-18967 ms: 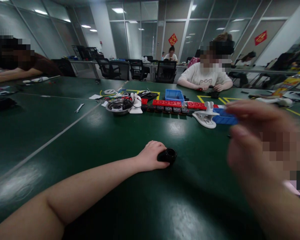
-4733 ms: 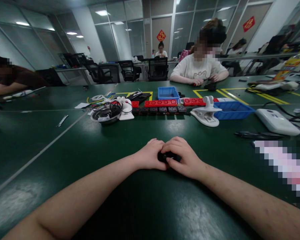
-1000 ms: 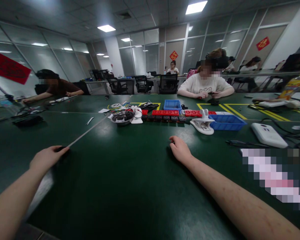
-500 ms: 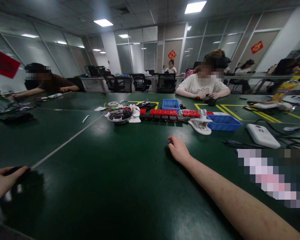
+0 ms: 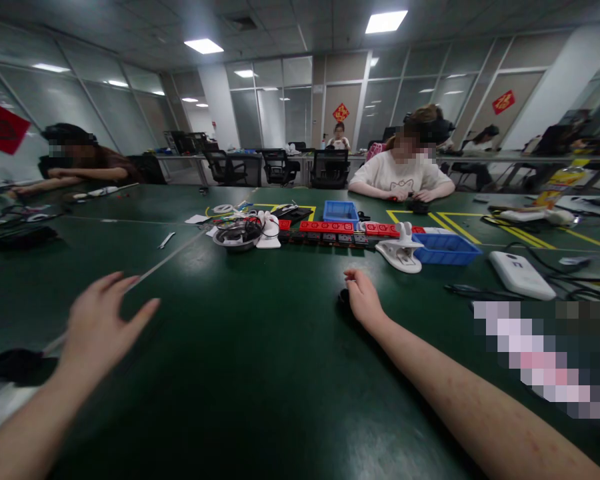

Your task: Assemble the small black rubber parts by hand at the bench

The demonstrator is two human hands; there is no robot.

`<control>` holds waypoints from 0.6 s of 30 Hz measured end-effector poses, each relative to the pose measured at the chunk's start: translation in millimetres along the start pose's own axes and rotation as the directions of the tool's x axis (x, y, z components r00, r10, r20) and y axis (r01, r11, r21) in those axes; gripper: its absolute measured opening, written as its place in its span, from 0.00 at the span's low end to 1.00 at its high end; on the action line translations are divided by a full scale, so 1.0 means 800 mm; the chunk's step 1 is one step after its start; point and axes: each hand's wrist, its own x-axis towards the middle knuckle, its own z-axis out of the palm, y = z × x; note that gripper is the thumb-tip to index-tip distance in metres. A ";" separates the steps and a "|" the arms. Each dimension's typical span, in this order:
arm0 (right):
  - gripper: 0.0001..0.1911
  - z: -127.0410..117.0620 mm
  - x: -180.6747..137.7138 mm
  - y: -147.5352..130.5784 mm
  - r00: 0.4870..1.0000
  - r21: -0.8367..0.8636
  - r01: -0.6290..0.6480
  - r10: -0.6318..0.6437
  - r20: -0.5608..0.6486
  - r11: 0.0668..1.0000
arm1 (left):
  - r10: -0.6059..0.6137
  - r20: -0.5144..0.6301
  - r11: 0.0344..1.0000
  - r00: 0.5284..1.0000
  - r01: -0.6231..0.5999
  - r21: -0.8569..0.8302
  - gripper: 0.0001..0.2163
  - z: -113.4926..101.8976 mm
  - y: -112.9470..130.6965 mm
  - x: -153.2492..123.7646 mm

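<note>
Farthest left, a dark oval thing (image 5: pixel 17 365) lay just beside the left wrist, perhaps put there to leave the middle of the green table (image 5: pixel 230 373) free for both hands. The left hand (image 5: pixel 97 323) held nothing: its fingers were spread and its thumb stood out to the right, back of the hand upward (blur hid whether it touched the tabletop). Beyond its fingertips lay a wrench (image 5: pixel 167 240), and farther right a metal bowl (image 5: pixel 237 247) full of cables.

Well apart to the right, the right hand (image 5: pixel 365 303) curled inward, its forearm slanting in from the lower right. A small black piece (image 5: pixel 344 298) showed at its near left side, probably kept there to be steadied; whether the fingers gripped it or merely rested by it could not be told. Red sockets (image 5: pixel 327 227) stretched beyond that hand, with a white clip (image 5: pixel 400 257) ahead and to its right.
</note>
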 end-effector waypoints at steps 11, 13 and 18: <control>0.12 -0.002 0.019 0.028 0.963 0.342 -0.184 0.240 -0.126 0.922 | 0.529 0.286 0.847 0.799 -0.475 -0.239 0.21 0.195 0.292 0.101; 0.12 -0.002 0.019 0.028 0.966 0.357 -0.166 0.224 -0.126 0.919 | 0.525 0.281 0.849 0.804 -0.472 -0.236 0.21 0.216 0.312 0.098; 0.12 0.004 0.019 0.028 0.981 0.378 -0.111 0.163 -0.109 0.919 | 0.530 0.327 0.848 0.782 -0.487 -0.211 0.14 0.228 0.316 0.082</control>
